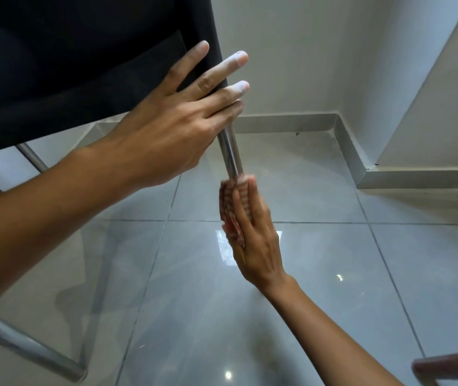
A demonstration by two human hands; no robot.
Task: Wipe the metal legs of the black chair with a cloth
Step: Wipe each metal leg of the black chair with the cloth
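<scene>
The black chair [68, 65] fills the upper left. A shiny metal leg [230, 154] slants down from the chair's right corner. My left hand [172, 126] rests against the top of that leg and the chair's edge, fingers spread. My right hand [252, 232] is wrapped around the lower part of the same leg, holding a red and white striped cloth [230, 210] against it. The cloth and fingers are blurred. The leg below the cloth is hidden by my hand.
A second metal leg [32, 160] shows at the left, and a metal base bar [27, 349] lies on the floor at lower left. Glossy grey floor tiles [319, 274] meet a wall skirting [286, 122]. A brown wooden piece [453, 366] sits at lower right.
</scene>
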